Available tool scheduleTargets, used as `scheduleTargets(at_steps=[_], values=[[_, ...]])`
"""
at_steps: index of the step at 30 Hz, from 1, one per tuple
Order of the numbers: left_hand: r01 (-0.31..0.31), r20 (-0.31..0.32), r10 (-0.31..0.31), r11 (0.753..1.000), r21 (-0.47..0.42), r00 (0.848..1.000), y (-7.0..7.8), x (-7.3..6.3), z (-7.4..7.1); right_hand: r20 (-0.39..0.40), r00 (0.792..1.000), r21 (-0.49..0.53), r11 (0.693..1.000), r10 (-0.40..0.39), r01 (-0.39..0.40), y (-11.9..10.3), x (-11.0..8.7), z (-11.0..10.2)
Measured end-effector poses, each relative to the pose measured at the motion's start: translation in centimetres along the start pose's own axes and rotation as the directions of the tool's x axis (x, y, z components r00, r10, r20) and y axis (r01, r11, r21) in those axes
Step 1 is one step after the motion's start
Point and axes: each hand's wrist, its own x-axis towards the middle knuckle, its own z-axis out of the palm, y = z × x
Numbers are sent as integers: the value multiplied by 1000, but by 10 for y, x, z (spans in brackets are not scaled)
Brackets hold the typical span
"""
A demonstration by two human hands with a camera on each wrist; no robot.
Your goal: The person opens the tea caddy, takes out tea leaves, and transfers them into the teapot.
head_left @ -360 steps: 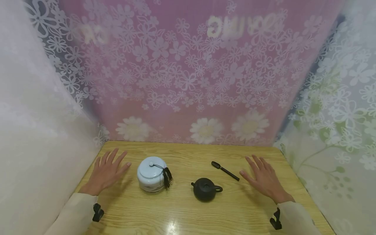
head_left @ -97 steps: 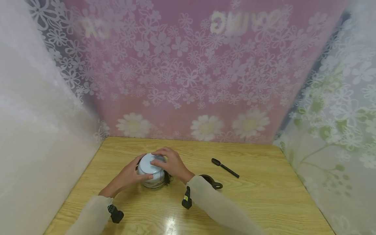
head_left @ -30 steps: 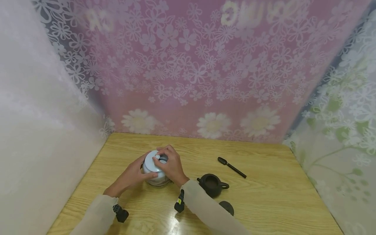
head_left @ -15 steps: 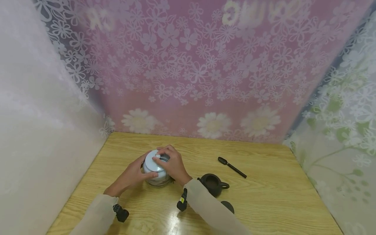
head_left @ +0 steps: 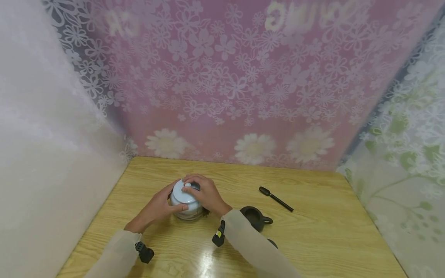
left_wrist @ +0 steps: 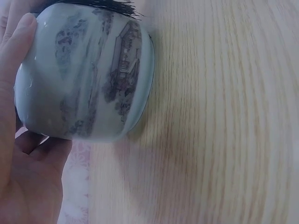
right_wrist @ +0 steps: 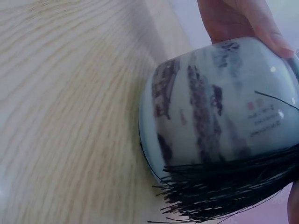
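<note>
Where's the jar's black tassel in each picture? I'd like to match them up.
Head: tassel low, just left of centre, partly hidden.
Left wrist: tassel along the top edge, left of centre.
Right wrist: tassel across the bottom right, reaching the right edge.
Shared landmark: the pale jar.

Pale blue jar (left_wrist: 86, 77), landscape-patterned in dark grey; black tassel (right_wrist: 233, 184); pink white-flowered backdrop (head_left: 236, 96)

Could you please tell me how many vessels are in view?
2: a lidded porcelain jar between the left hand and the right hand, and an open dark teapot to its right, partly hidden behind the right sleeve. Others could be hidden behind that sleeve.
</note>
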Motion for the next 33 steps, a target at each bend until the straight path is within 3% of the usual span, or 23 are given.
scheduleTargets(at_steps=[16,26,33], values=[[-22,-5,22,1000,2,1000,0,1,-2,29,998,14,998,56,-56,-13,11,-9],[-18,-12,18,1000,-18,1000,-3,1,0,32,999,-104,994,-20,23,-17,4,-8],[-1,-17,1,1000,-20,1000,-5,1,0,-12,1000,-113,994,-6,5,-33,-6,-18]])
